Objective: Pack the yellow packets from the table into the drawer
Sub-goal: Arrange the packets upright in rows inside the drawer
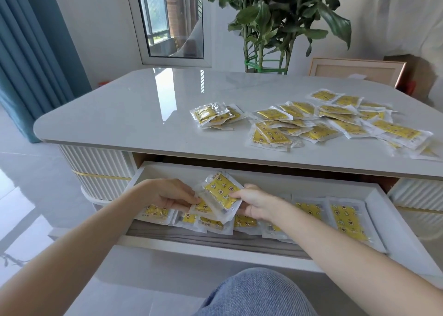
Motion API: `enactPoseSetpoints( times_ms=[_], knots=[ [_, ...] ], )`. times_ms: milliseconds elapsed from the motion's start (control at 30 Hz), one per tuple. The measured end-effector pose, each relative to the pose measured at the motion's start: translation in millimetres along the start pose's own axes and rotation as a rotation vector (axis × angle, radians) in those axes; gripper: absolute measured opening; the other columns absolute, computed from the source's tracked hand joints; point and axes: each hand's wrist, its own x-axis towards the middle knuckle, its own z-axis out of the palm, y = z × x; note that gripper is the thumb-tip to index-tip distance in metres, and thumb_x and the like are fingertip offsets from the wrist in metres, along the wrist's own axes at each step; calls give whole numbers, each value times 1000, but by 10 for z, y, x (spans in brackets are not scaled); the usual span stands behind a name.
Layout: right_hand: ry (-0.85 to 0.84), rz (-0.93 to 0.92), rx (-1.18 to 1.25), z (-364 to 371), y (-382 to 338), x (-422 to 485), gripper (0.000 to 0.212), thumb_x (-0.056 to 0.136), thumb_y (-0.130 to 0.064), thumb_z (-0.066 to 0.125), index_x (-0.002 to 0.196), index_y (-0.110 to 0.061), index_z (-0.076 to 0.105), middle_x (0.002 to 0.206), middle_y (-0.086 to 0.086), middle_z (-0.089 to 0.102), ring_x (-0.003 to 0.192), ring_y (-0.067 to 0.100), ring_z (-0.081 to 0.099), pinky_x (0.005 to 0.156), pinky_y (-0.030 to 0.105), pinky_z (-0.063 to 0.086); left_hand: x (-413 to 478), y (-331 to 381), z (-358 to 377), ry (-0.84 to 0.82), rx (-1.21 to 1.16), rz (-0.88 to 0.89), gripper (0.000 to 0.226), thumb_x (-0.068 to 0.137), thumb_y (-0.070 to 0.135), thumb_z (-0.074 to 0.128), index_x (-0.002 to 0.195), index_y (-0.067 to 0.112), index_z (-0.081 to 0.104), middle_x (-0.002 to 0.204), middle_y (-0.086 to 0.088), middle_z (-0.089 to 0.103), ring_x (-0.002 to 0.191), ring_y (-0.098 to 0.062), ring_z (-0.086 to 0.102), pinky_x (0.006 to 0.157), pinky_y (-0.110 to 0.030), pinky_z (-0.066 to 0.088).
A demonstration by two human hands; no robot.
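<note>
Daylight comes in through the window (158,16) behind the desk (115,114), bright and even. It lays a white streak of glare on the glossy desk top, and the pale floor tiles (28,196) shine too. Shadows are faint; the darkest band lies under the desk's edge, over the back of the drawer (215,249). The wide lens bows the desk edges and the curtain (28,52). The far right corner looks hazy.

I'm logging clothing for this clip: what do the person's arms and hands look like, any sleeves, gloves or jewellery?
The left forearm and right forearm are bare to the frame edge, no sleeves in view. The left hand and right hand wear no gloves; no ring, watch or bracelet shows. Blue denim covers the knee below.
</note>
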Motion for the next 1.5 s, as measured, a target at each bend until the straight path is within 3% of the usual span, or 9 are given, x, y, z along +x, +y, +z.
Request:
enactPoseSetpoints(
  times_ms=[167, 367, 567, 667, 767, 867, 1100, 1267, 1500],
  knots=[
    [87, 51, -105, -157, -16, -27, 11, 97, 4, 41, 93, -3, 48, 89, 16, 60, 95, 30, 60, 95, 48, 49, 0, -67, -87, 80, 63, -112, 14, 87, 2, 62, 100, 1, 65, 87, -6, 74, 72, -11, 72, 68, -19, 59],
    [203, 60, -178, -381, 107, -63, 20, 96, 6, 34, 84, -1, 49, 92, 18, 62, 99, 34, 63, 96, 47, 49, 1, -80, -87, 193, 164, -156, 23, 86, 1, 64, 108, -3, 62, 95, -9, 70, 84, -17, 67, 72, -23, 57],
    [252, 55, -650, -508, 146, -249, 4, 89, -7, 52, 87, -3, 50, 93, 15, 64, 67, 28, 68, 58, 32, 60, 15, -128, -123, 522, 683, -47, 38, 68, 23, 83, 96, 1, 71, 81, -10, 74, 54, -13, 65, 60, -21, 57],
    [250, 65, -875, -505, 122, -250, 15, 88, -17, 57, 82, -4, 53, 67, 9, 64, 53, 20, 62, 52, 25, 54, -2, -119, -65, 613, 935, 145, 52, 67, 34, 82, 108, 13, 59, 97, -5, 69, 73, -16, 67, 71, -29, 57],
    [264, 61, -936, -492, 107, -240, 14, 92, -12, 49, 94, 0, 55, 51, 7, 60, 41, 13, 52, 42, 19, 42, 62, -61, 68, 418, 1058, 349, 74, 67, 39, 81, 131, 31, 46, 132, 1, 48, 118, -19, 48, 96, -32, 43],
    [283, 57, -911, -523, 103, -250, 14, 93, -4, 44, 97, 3, 54, 38, 5, 58, 41, 14, 54, 38, 17, 40, 167, -34, 236, 181, 1273, 310, 97, 65, 47, 80, 145, 40, 26, 151, 6, 23, 139, -21, 21, 114, -43, 22],
    [199, 50, -966, -490, 132, -327, 40, 83, 5, 31, 119, 13, 47, 62, 12, 71, 47, 17, 59, 39, 17, 41, 211, 81, 436, 145, 1553, 203, 108, 68, 45, 79, 151, 31, 10, 157, -2, 12, 142, -27, 23, 116, -43, 25],
    [248, -51, -1247, -510, 172, -269, 32, 89, -6, 44, 62, -7, 61, 61, 5, 71, 38, 8, 53, 45, 19, 44, 205, 71, 492, 177, 1675, 180, 111, 69, 45, 78, 151, 30, 6, 155, -3, 18, 140, -28, 28, 112, -45, 32],
    [271, -212, -1283, -572, 116, -302, 28, 89, -28, 58, 80, -5, 71, 70, 4, 73, 54, 13, 61, 65, 28, 56, 134, 75, 453, 187, 1554, 213, 111, 68, 47, 79, 151, 30, 8, 154, -3, 23, 140, -25, 28, 113, -45, 31]
  ],
)
